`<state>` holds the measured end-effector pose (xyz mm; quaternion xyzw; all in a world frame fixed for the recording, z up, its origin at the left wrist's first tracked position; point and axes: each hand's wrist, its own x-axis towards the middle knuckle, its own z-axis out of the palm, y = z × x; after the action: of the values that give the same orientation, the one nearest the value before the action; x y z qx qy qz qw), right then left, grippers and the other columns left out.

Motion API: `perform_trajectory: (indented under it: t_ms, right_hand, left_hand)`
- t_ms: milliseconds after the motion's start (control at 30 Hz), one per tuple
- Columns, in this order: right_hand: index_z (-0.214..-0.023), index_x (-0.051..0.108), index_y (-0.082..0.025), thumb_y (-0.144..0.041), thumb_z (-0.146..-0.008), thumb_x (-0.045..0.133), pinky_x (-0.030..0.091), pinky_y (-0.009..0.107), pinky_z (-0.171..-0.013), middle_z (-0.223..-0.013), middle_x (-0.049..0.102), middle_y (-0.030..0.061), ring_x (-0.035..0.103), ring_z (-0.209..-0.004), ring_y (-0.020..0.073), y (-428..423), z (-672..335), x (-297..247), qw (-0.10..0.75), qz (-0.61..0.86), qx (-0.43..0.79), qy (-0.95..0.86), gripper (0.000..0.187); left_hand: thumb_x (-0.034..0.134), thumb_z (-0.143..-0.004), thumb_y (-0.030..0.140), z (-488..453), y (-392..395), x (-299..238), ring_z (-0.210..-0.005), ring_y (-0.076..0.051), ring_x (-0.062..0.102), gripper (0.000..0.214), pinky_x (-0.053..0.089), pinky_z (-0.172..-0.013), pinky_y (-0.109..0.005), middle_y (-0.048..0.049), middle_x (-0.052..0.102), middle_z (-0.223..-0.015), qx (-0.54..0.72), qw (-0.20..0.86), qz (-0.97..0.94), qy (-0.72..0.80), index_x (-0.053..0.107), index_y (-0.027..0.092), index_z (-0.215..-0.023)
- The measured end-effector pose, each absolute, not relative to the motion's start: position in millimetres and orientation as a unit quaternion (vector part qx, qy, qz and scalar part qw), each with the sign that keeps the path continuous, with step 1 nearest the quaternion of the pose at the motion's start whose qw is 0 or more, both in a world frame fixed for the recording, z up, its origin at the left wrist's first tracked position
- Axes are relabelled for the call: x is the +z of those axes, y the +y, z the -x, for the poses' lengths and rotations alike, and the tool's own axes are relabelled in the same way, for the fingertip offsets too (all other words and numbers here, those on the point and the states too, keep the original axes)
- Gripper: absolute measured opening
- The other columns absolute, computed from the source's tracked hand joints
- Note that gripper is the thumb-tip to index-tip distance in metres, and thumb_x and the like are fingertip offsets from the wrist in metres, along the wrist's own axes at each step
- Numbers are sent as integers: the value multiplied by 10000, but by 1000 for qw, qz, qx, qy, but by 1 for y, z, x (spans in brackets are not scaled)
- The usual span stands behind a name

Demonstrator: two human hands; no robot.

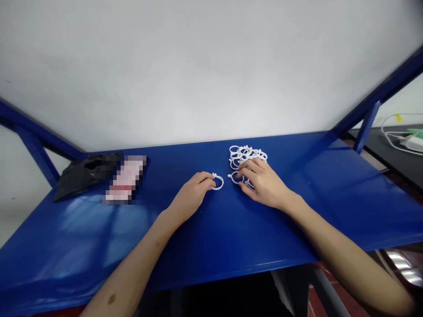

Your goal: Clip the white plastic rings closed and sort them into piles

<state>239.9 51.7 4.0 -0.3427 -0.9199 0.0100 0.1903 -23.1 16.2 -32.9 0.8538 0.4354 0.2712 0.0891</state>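
Now my left hand [193,193] pinches one white ring [218,182] left of the ring pile [246,155]; my right hand [261,182], fingers curled, teases that tangle, grip unclear.

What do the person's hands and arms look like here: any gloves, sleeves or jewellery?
Both are bare. The left hand and right hand wear no gloves, and no jewellery or watch shows. No sleeves cover the left forearm or right forearm in view. The left forearm carries one small oval mark.
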Motion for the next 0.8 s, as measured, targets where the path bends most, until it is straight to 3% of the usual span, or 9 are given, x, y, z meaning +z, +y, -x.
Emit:
perform_trajectory:
  t_ms: [133,267,600,800]
  right_hand:
    - [-929,689,-173,-230,-855,646,455,484,-961,-1194,622,126,500,-1138,317,54,-247,6,155,359,-4,-920,102]
    - [-897,680,-174,-193,-881,616,472,490,-947,-1201,627,126,493,-1145,319,56,-243,-3,139,341,0,-930,69]
    - [-982,579,-151,-223,-1021,453,554,454,-931,-1255,631,208,621,-1173,271,47,-221,-10,249,312,71,-914,151]
    - [-1008,621,-122,-309,-1027,471,557,465,-886,-1136,646,192,646,-1018,272,44,-206,-17,206,319,21,-925,240]
  left_hand:
    - [464,-999,168,23,15,-28,-1083,-201,606,136,513,-976,-401,-72,616,-1155,274,101,-843,452,577,207,-1064]
    - [584,-936,200,22,11,-24,-1096,-248,581,172,510,-953,-428,-87,611,-1145,237,103,-825,503,528,201,-1099]
    - [604,-940,217,15,13,-30,-1047,-240,600,134,504,-915,-412,-60,670,-1076,219,97,-821,517,550,193,-1061]
    - [588,-950,213,6,10,-28,-1010,-240,600,99,499,-893,-409,-53,679,-1050,217,76,-838,496,551,195,-1040]
